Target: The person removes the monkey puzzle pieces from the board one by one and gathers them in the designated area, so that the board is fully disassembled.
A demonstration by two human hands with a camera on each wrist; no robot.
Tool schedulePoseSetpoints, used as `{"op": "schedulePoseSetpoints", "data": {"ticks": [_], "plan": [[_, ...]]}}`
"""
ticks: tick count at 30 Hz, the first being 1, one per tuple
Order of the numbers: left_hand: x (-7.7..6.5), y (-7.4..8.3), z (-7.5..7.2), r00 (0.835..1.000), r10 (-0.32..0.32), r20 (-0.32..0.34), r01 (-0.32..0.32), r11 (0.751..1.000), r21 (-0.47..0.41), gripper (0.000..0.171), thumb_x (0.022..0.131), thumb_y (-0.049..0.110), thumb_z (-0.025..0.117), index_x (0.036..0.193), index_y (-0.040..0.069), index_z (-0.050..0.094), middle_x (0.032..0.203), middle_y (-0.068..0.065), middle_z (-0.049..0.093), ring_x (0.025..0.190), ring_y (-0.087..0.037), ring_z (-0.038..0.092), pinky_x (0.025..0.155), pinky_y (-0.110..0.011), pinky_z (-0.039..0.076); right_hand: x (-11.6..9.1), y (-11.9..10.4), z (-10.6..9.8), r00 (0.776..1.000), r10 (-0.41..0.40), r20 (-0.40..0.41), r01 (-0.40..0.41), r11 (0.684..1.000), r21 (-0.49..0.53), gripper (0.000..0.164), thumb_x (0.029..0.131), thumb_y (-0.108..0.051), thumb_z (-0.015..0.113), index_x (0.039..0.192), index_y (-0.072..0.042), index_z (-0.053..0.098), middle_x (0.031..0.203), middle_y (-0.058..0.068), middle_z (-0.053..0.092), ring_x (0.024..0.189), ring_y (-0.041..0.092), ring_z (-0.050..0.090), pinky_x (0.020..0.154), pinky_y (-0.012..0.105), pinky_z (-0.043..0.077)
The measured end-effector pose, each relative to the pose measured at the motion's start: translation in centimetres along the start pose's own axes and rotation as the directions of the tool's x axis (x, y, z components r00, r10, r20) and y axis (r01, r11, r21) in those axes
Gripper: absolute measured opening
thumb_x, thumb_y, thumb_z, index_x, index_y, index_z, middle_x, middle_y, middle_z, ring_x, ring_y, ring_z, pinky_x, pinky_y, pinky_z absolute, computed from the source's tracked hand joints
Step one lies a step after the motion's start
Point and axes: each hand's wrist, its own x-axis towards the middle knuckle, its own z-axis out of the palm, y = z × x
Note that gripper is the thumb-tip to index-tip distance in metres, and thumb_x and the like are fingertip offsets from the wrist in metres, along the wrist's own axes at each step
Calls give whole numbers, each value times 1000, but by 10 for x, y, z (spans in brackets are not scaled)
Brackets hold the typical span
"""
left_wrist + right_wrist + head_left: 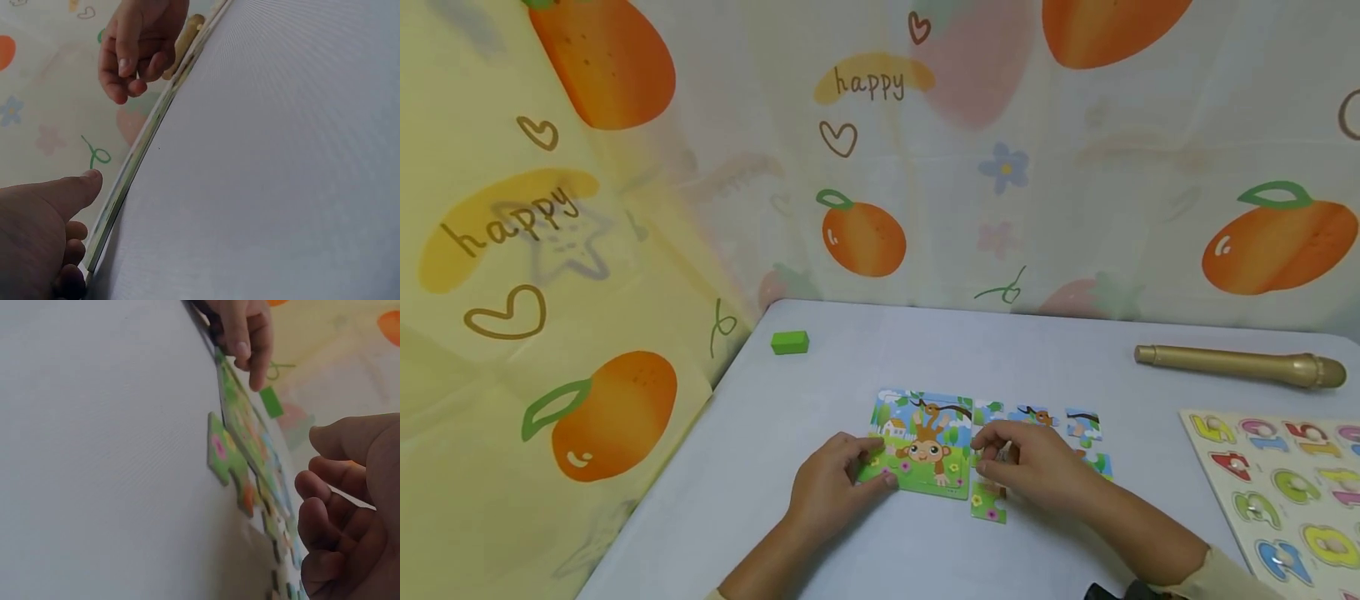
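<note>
A square monkey picture board [917,454] lies flat on the white table. My left hand [831,483] rests at its lower-left corner, the thumb along the front edge and the forefinger over the left side. Just right of the board, my right hand [1037,462] hovers over loose jigsaw pieces, fingers loosely bent and nothing between thumb and forefinger [344,456]. A green corner piece [988,504] with flowers sits nearest me. Sky and branch pieces [1084,423] form the far row. Some pieces are hidden under the right hand.
A green block [790,342] stands at the table's far left. Towards the back right lies a gold toy microphone [1240,367]. A number puzzle board [1262,487] occupies the right side. Fruit-printed cloth [737,208] hangs behind and left of the table.
</note>
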Motion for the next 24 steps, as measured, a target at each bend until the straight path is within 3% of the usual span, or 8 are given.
{"op": "schedulePoseSetpoints", "data": {"ticks": [8, 18, 24], "plan": [[0, -1, 4, 1000, 18, 21, -20, 998, 55, 44, 84, 41, 90, 123, 23, 80, 90, 14, 55, 75, -2, 46, 64, -23, 40, 23, -16, 7, 998, -43, 50, 43, 999, -5, 23, 97, -19, 79, 118, -10, 74, 99, -5, 66, 67, 11, 56, 58, 28, 48], [0, -3, 6, 997, 73, 2, -73, 992, 99, 36, 87, 36, 89, 120, 23, 81, 90, 15, 56, 70, -1, 44, 60, -22, 37, 52, -29, 29, 986, -76, 151, 74, 997, 25, 35, 99, -15, 76, 132, -5, 69, 112, 5, 69, 72, 16, 58, 64, 30, 50], [0, -4, 6, 997, 76, 3, -76, 993, 91, 35, 87, 37, 89, 119, 24, 82, 89, 15, 55, 71, -1, 44, 60, -23, 38, 61, -30, 47, 990, -63, 126, 68, 997, -35, 39, 96, -17, 79, 133, -8, 69, 114, 3, 67, 92, 16, 60, 83, 37, 52]]}}
